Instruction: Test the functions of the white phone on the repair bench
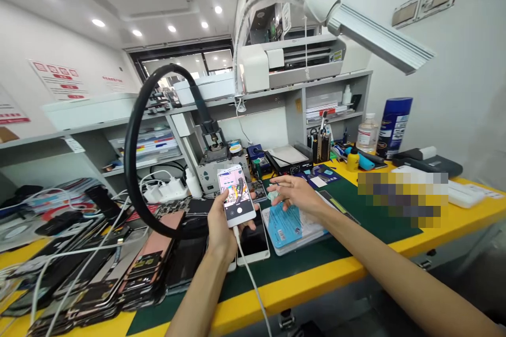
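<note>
My left hand (222, 226) is wrapped round a white smartphone (236, 216), held upright with its lit screen facing me. A camera view fills that screen. From the phone's lower end a white charging cable (249, 276) runs down over the bench edge. My right hand (296, 195) hovers to the right of the phone, fingers spread and nothing in them. Below it lies a blue printed packet (283, 224) on a clear plastic case (308, 239). Under the held phone, another white phone (253, 245) with a dark screen lies on the green mat (371, 221), partly hidden by my left hand.
Stacks of phone parts (146, 266) crowd the left side. A black hose (132, 152) arches over them. At the right rear stand a blue spray can (395, 126), a clear bottle (367, 134) and a yellow bottle (353, 159). Overhead hangs a lamp (379, 31).
</note>
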Demonstrator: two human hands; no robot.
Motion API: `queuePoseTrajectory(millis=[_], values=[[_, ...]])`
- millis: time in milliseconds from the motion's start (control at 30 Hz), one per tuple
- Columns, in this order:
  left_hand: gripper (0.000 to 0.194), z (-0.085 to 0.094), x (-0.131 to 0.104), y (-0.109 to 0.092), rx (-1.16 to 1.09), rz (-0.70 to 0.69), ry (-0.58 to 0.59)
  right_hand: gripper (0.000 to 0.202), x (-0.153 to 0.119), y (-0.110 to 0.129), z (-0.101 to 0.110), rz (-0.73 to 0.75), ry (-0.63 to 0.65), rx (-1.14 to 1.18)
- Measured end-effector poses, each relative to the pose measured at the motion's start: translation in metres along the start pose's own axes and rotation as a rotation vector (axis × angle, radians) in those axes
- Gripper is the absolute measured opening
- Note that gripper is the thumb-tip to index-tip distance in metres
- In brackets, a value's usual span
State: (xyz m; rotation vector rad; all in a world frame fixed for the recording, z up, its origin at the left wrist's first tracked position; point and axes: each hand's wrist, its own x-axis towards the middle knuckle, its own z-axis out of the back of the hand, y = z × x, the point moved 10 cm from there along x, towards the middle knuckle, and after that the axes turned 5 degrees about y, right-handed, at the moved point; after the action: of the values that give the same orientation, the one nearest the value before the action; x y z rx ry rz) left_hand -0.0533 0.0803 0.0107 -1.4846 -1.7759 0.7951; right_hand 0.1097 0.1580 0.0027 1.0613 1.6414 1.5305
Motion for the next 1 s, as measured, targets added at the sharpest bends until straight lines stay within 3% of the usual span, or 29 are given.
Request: queuePoseTrajectory(millis=[233,667,833,1000], values=[[0.046,-0.003,-0.001,-0.003,-0.047,-0.004,0.015,0.026,-0.002,0.002,-0.001,-0.007,0.028,-0.017],[0.052,-0.006,0.006,-0.005,-0.096,0.01,0.147,0.015,-0.005,0.003,-0.011,0.02,0.063,-0.07],[0.055,-0.033,-0.001,-0.017,-0.035,0.024,0.184,0.017,-0.004,0.003,-0.014,0.042,0.08,-0.061],[0.059,-0.074,-0.018,-0.049,0.008,0.005,0.15,0.019,-0.001,0.001,-0.01,0.056,0.06,-0.059]])
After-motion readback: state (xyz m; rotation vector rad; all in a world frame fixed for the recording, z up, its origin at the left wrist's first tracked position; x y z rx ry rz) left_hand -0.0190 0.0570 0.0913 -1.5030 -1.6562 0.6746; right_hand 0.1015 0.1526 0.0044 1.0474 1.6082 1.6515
